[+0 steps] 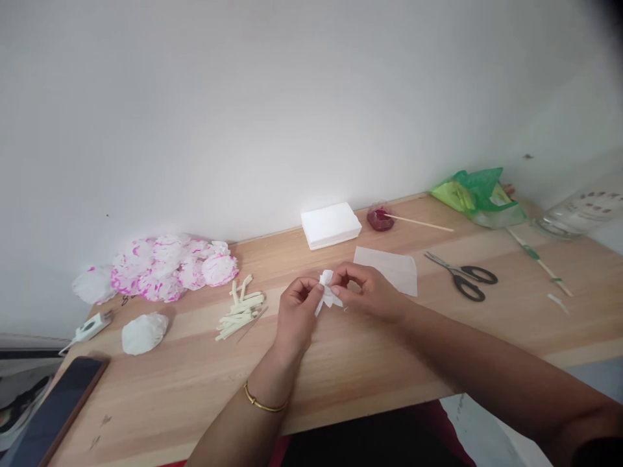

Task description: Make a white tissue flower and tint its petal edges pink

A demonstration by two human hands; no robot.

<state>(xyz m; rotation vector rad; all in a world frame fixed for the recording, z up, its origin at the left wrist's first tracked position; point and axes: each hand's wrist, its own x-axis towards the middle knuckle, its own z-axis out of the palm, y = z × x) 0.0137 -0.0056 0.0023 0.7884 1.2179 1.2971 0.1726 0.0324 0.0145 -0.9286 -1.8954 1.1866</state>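
Note:
Between my two hands is a small gathered piece of white tissue paper (pixel 327 280), held just above the wooden table. My left hand (pixel 300 305) pinches its left side between thumb and fingers. From the right, my right hand (pixel 370 292) grips the tissue with thumb and forefinger. Folds of the tissue fan out above and below my fingertips. A flat sheet of thin white tissue (pixel 396 269) lies partly behind my right hand. Left of my hands is a loose pile of pale cream strips (pixel 241 314), with a thin stick beside it.
White and pink paper flowers (pixel 170 266) are heaped at the left, near a white tissue ball (pixel 145 333) and a phone (pixel 63 402). Behind stand a tissue stack (pixel 331 225) and a dish of red liquid (pixel 379 219). Scissors (pixel 462 275), a green bag (pixel 479 194) and a glass jar (pixel 564 220) lie right.

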